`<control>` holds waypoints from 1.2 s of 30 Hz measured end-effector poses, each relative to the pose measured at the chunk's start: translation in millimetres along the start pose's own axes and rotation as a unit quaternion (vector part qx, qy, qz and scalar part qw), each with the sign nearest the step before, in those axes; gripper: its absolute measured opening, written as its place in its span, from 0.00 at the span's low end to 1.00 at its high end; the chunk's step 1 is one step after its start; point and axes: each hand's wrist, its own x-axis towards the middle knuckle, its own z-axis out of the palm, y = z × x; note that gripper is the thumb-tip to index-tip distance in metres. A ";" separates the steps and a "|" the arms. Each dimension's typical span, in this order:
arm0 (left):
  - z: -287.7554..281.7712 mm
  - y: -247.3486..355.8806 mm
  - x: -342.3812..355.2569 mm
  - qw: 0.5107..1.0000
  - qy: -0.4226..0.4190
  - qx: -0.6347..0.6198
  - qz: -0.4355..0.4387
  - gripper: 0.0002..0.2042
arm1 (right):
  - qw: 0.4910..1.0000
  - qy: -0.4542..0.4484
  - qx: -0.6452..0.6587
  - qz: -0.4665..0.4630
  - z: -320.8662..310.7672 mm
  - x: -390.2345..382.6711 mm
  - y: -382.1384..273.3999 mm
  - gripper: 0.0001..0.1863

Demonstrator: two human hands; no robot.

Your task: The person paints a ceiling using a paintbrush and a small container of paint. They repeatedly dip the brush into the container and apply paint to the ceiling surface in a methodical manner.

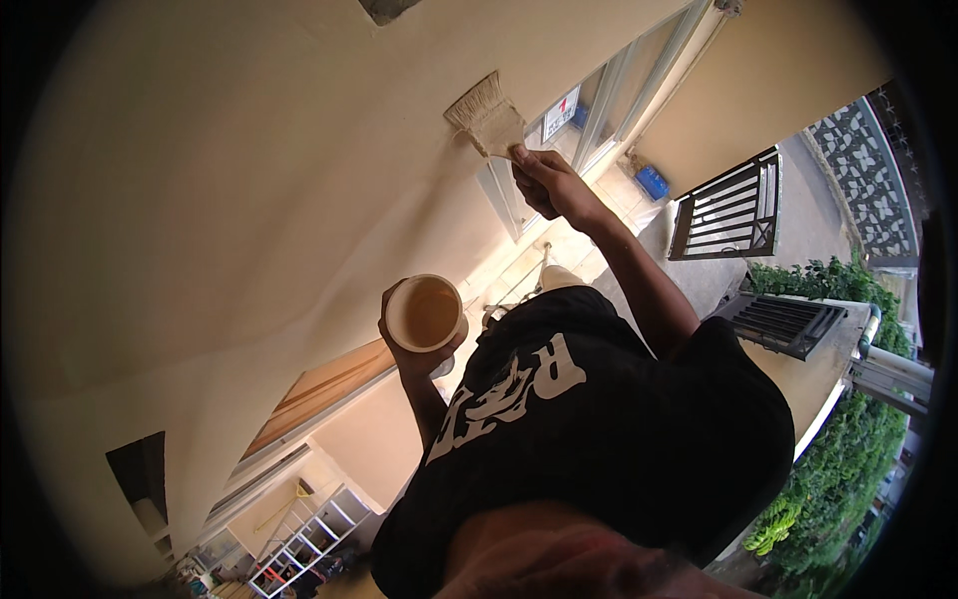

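Paintbrush (491,118), wide and flat, sits up near the beige wall (249,200), its bristles at or close to the surface; we cannot tell whether they touch. Our right hand (547,183) is closed on its handle end, thumb near the base of the head, and that looks to us like the right place to hold it. We judge the brush light, its grip stiff and its bristles soft and springy, with a wet coating likely to make the head slippery, so we would keep our fingers off it. Our left hand (411,361) is wrapped around a round, open-topped pot (460,324) below the brush, nearer our chest. The pot seems light and smooth-sided, easy to tip; its inside looks tan, though how full it is we cannot tell. A grasp around its wall suits it best.
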 end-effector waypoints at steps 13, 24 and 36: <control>6.4 -3.0 6.1 0.997 -0.068 0.034 0.029 0.50 | 0.972 0.119 -0.166 -0.112 -18.0 35.2 108.2 0.33; 13.2 1.8 -5.1 1.000 -0.020 0.022 -0.008 0.46 | 0.966 0.134 -0.219 -0.044 -4.4 -0.1 120.3 0.37; 0.8 -11.3 -9.4 0.995 -0.002 0.077 0.060 0.49 | 0.967 0.147 -0.202 -0.045 -3.1 -22.0 88.9 0.37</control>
